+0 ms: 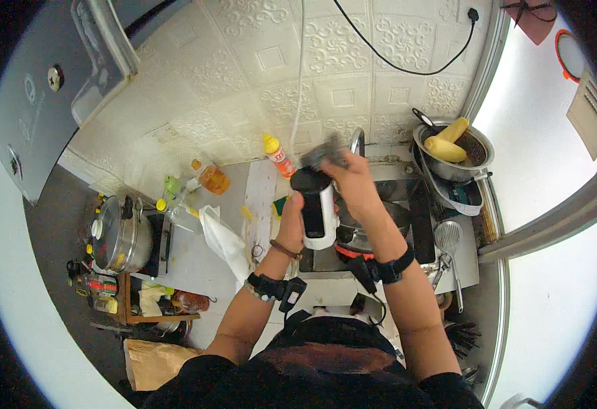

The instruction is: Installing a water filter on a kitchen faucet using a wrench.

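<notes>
Over the sink [325,262], my left hand [291,221] is closed around the side of a white jug-like container [320,238] with a black front panel and a dark top. Its exact kind I cannot make out. My right hand [354,183] grips a dark grey cloth [325,151], blurred by motion, at the container's upper end. The fingers of that hand are partly hidden by the cloth. Below the container, a metal pan [356,240] with a red-orange edge sits in the sink, largely covered by my hands and forearm.
A yellow-capped bottle [279,157] stands left of the faucet [358,142]. Further left are an amber liquid bottle [212,178], a white plastic bag [225,238] and a steamer pot [122,235]. At right, a metal bowl [488,153] holds pale yellow vegetables; a skimmer [449,238] lies nearer.
</notes>
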A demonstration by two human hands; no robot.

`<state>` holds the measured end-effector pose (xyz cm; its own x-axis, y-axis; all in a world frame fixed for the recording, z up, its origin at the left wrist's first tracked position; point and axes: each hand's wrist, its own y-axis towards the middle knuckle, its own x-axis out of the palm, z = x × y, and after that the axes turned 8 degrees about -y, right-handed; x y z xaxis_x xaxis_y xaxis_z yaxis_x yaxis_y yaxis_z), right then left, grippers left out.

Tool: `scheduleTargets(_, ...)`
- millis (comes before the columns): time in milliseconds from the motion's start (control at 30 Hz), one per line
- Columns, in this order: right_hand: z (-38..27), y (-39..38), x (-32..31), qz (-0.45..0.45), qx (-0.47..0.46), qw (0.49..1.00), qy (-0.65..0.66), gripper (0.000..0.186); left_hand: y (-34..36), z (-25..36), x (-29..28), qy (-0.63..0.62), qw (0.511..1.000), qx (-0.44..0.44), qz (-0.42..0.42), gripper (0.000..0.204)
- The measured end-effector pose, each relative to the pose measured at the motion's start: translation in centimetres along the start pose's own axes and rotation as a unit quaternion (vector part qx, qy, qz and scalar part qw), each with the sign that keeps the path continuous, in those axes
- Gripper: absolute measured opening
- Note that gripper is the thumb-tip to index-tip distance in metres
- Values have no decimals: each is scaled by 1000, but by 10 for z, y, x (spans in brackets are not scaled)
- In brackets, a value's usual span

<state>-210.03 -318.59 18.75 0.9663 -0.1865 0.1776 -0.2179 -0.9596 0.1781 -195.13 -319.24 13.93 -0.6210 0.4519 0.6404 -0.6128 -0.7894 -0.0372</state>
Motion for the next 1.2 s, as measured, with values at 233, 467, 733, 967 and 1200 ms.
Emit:
scheduleTargets(233,42,-53,-24,164,74,969,170,21,21,27,16,-420,904,-48,-68,83)
scheduleTargets(467,30,-68,5,162,63,960,221,22,30,22,-3,-310,949,18,56,70)
scheduleTargets(733,29,-67,22,114,-143,971,-153,30,16,25,-3,-146,989,-1,33,56)
scheduleTargets(967,20,0,25,156,-124,972,-122,19,1,30,-3,-135,989,-59,-30,62)
scheduleTargets(1200,32,21,32,168,-165,948,-213,20,3,21,-13,-209,975,-68,-40,68)
